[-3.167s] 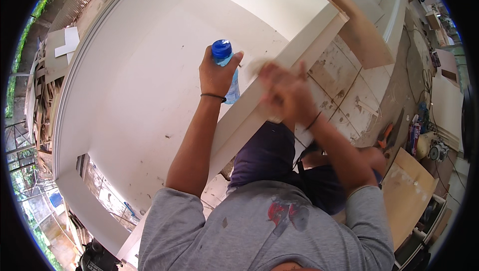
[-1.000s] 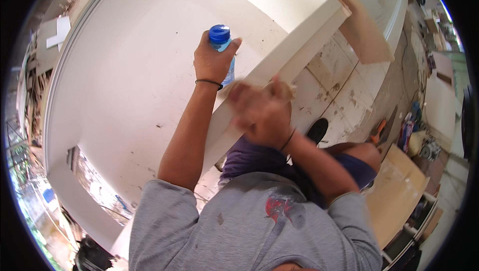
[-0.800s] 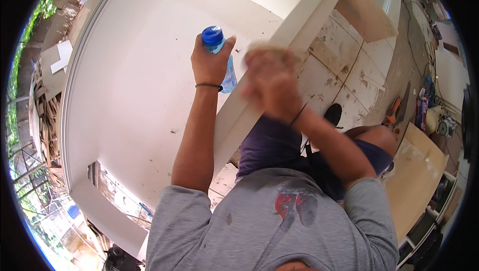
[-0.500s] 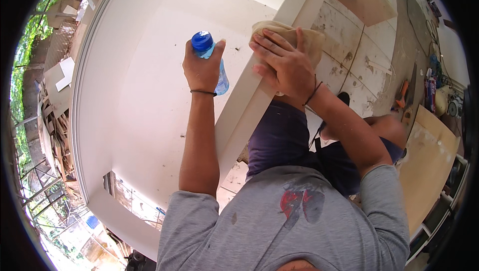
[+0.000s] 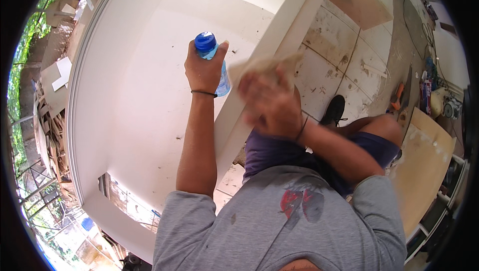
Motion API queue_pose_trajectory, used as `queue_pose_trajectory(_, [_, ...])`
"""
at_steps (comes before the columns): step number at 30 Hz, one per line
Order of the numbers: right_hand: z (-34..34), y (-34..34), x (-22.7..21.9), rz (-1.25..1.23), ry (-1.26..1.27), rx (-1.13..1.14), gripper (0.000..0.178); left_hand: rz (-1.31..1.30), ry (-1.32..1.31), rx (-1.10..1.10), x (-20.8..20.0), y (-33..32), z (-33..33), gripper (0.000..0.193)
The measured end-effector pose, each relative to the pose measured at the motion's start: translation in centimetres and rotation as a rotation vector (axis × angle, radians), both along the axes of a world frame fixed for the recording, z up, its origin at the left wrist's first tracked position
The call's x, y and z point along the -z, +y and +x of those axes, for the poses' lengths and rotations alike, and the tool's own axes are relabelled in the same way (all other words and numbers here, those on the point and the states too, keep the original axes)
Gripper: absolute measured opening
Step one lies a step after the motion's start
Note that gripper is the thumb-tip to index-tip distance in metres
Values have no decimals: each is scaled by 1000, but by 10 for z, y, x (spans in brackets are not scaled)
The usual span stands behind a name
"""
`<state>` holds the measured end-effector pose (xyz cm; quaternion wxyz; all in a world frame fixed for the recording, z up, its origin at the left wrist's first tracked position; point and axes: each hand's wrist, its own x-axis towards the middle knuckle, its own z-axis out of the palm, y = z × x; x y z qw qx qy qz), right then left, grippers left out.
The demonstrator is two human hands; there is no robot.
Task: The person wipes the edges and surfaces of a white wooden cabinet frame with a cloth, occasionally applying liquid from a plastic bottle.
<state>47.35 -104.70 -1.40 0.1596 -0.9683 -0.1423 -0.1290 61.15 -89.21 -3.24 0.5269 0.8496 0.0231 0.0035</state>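
My left hand [image 5: 202, 73] is wrapped round a clear blue plastic bottle [image 5: 223, 82] with a dark blue cap, held upright over the white panel inside a large white cabinet [image 5: 144, 96]. My right hand [image 5: 272, 104], smeared by motion, presses a beige cloth [image 5: 267, 65] against the cabinet's long white edge board [image 5: 285, 24]. The cloth is bunched under the fingers and lies partly across the board. Small dark specks dot the white panel.
A brown board [image 5: 357, 1] stands at the far right of the cabinet. Dirty floor tiles [image 5: 324, 36] spread beyond the edge board. An orange-handled saw [image 5: 397, 96] and a tan wooden board [image 5: 424, 156] lie at right. Wood scraps [image 5: 52, 136] are piled at left.
My right hand has slid the cloth along the edge board toward me and to the left. My left hand with the bottle has barely moved.
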Motion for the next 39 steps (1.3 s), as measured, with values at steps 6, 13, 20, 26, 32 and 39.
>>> queue_pose_trajectory(6, [36,-53,-2,53,-19,42,52,10,10,3,-7,-2,-2,45])
queue_pose_trajectory(13, [-25,23,4,152,61,-244,48,96,36,3,-6,-1,-1,51])
queue_pose_trajectory(20, [48,-43,-3,22,-27,22,49,42,6,-23,-5,-3,-3,52])
queue_pose_trajectory(26, [7,22,1,66,-20,-243,56,47,31,0,-5,6,2,52])
queue_pose_trajectory(32, [45,-37,-2,-17,-1,-60,60,6,0,-27,-9,-1,-2,47])
queue_pose_trajectory(39, [21,-4,-7,35,67,-307,59,-63,-35,10,1,10,0,44])
